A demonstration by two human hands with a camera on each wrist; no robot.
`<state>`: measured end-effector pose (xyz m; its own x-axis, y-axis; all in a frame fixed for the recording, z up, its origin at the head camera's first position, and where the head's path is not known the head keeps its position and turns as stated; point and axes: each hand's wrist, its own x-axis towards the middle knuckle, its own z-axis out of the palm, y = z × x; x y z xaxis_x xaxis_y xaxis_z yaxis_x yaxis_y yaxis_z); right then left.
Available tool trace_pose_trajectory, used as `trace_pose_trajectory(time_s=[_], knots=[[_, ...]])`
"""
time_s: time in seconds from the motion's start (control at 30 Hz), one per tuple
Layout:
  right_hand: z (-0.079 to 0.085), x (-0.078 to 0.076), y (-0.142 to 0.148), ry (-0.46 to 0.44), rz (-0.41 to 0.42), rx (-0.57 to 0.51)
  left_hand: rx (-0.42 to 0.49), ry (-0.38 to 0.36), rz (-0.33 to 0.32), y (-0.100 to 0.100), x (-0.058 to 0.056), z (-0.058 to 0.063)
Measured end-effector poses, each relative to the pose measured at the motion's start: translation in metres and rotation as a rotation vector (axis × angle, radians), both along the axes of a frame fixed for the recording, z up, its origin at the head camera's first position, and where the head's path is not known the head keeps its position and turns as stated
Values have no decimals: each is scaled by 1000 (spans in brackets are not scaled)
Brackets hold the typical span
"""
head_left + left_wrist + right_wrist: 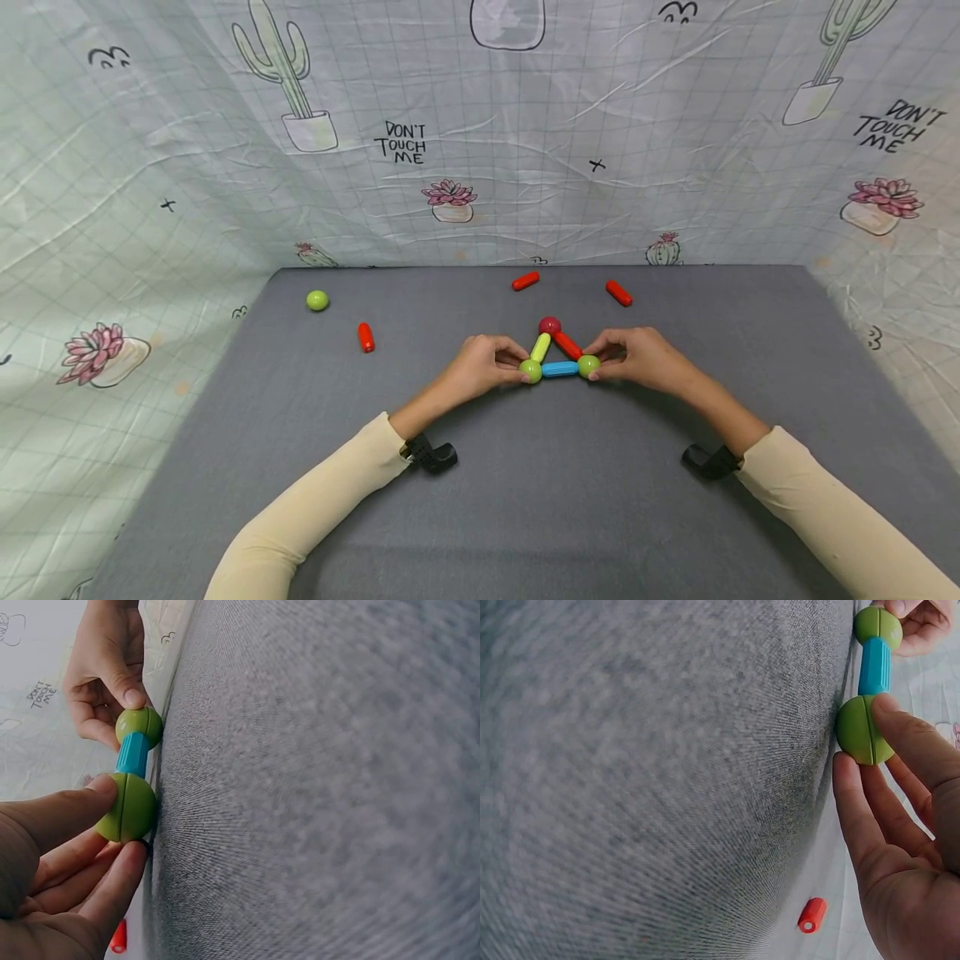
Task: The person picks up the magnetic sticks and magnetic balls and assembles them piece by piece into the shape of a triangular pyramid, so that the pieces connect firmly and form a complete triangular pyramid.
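A triangle of balls and rods lies on the grey table, in the middle of the head view. My left hand (483, 367) pinches its left green ball (531, 371) between thumb and fingers. The right green ball (588, 366) is pinched by my right hand (637, 358). A ribbed blue rod (560, 369) joins these two balls along the near side. From the left ball a yellow-green rod (540, 347) runs up to a dark red ball (550, 326) at the far corner. A red rod (567, 345) forms the right side, its lower end beside the right fingertips.
Loose red rods lie behind the triangle, one at the back middle (526, 281) and another farther right (618, 293). To the left are a third red rod (365, 337) and a loose green ball (317, 300). A printed cloth (487, 125) hangs along the table's back edge.
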<state>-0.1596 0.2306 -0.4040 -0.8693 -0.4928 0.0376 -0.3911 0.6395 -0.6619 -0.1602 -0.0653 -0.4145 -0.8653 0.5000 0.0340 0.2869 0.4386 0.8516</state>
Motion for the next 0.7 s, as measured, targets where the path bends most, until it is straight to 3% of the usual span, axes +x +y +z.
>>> trace_pose_trajectory(time_s=[0.37,0.7], knots=[[-3,0,-1,-1,-20,15,45,35,-49,-1,-5,-2],[0,0,-1,-22,-7,13,67,41,16,4,-7,-5]])
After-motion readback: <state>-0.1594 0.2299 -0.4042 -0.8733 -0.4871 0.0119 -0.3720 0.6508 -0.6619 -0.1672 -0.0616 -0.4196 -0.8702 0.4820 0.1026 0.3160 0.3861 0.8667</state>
